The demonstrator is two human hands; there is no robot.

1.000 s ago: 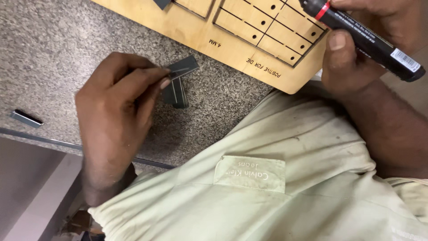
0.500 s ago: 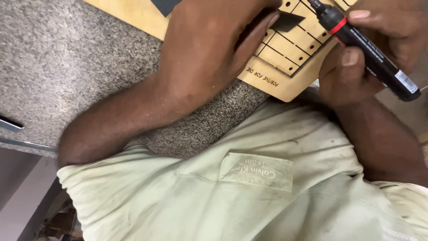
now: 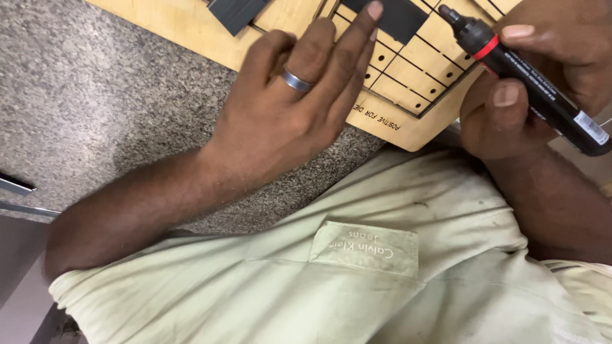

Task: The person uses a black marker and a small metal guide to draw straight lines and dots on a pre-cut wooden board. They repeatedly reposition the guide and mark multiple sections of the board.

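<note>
Left hand (image 3: 287,114): open, fingers spread flat over the near edge of the wooden board (image 3: 191,28); one fingertip presses the dark grey strip (image 3: 398,18) lying on the slotted grid. Ring on one finger. Change: 1 s ago this hand was out on the speckled table (image 3: 95,95) pinching one strip off a small stack; half a sec ago it carried the strip over the board; now the strip is down flat and the hand no longer pinches it, only holds it in place. Read: piece placed, prob. being seated or steadied, not yet let go.

Right hand (image 3: 529,83): closed around a black marker (image 3: 529,83) w/ red band, tip pointing far-left, just beside the strip's right end, not clearly touching. Grip much as before; marker has edged closer to the strip.

Board: pale wood, grid of cut slots and round holes, lettering on near edge. Second dark strip (image 3: 233,11) at far edge, left of grid.

Table: grey granite; small dark bar (image 3: 13,185) at left edge.

Near: light green shirt (image 3: 319,286), pocket patch.
</note>
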